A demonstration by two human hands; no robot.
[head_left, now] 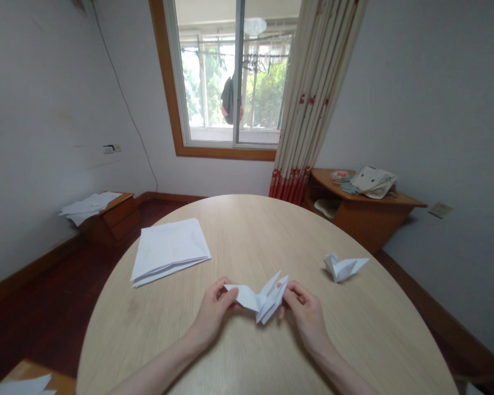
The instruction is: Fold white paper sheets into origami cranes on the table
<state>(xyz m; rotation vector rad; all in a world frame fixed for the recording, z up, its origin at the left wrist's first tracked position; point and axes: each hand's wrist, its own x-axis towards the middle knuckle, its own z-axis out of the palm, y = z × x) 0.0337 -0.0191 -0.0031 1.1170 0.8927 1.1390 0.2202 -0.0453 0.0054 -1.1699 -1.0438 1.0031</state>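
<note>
We are finding the tabletop (251,230) lying bare straight ahead. A stack of white sheets (168,249) is blocking the way beyond our left hand (214,310), a small paper figure (344,267) is sitting out past our right hand (307,312), and the folded paper (261,300) we are pinching is bridging the gap between both.

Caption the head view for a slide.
Left hand and right hand pinch a folded paper figure over a round table; paper stack at left, second paper figure at right.

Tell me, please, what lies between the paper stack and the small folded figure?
In the head view, only bare table separates the paper stack and folded figure; the folded paper pinched by left hand and right hand sits nearer the person.
</note>
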